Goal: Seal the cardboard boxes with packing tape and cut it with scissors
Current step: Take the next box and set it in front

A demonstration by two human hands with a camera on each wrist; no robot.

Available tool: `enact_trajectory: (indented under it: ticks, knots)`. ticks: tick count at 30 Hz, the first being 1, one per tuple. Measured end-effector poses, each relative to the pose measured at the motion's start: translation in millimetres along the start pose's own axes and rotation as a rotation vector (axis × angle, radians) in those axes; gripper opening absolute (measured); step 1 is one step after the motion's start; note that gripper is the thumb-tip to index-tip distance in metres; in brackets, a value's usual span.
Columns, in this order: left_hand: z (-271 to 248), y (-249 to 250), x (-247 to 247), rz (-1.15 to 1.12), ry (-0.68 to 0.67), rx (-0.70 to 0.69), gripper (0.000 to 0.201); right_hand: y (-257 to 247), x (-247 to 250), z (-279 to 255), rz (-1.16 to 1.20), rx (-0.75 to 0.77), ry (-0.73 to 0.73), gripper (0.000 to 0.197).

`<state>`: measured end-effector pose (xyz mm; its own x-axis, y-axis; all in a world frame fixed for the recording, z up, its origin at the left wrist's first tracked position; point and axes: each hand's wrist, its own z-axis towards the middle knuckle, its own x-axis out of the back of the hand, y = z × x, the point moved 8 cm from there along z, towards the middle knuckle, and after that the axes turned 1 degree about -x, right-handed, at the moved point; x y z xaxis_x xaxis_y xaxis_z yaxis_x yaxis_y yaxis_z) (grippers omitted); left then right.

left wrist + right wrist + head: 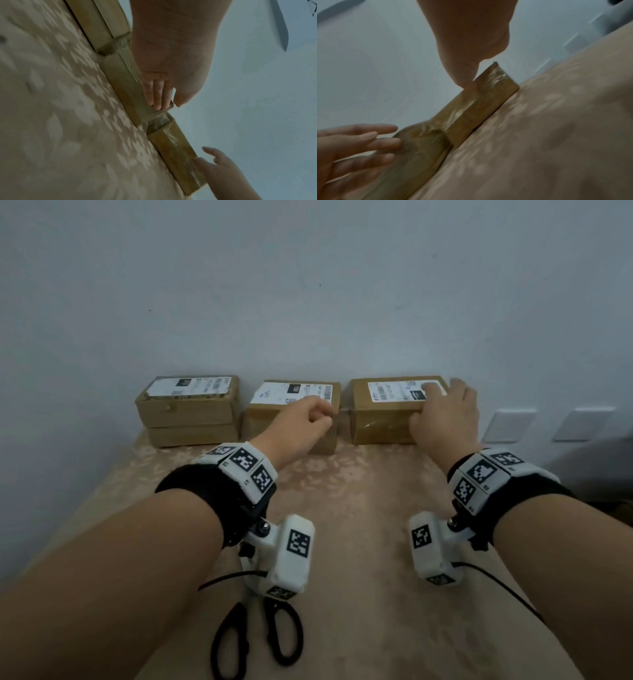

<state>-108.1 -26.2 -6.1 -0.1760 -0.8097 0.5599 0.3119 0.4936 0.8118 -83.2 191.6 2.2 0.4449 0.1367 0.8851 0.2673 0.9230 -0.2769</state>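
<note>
Scissors (257, 635) lie nearest on the patterned surface (359, 542), black handles toward the camera, blades hidden under the left wrist camera. Both forearms reach straight out to the boxes along the wall. Left hand (305, 419) is curled at the middle box (274, 419) — whether it pinches anything I cannot tell. Right hand (445, 419) spreads over the right box (380, 419), fingers on top, thumb on the taped front — long side running left to right.
</note>
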Motion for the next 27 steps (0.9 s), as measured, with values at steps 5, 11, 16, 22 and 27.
enact_trajectory:
  ticks: [5,11,16,22,27]
  knots:
    - [3,-9,66,0.328,0.269,-0.003,0.029,-85,5,-4,0.354,0.213,-0.115,0.038]
    - [-10,-56,70,0.512,0.063,0.199,0.044,-136,-29,-20,0.476,0.203,-0.362,0.037]
    - [-22,-41,76,0.328,0.204,0.073,0.037,-113,-32,-27,0.702,-0.083,-0.185,0.028]
    - [-41,-50,91,-0.002,0.334,0.207,0.044,-107,-41,-51,0.844,-0.156,-0.321,0.055]
    - [-60,-47,89,-0.192,0.333,0.271,0.039,-104,-28,-73,0.87,-0.145,-0.386,0.05]
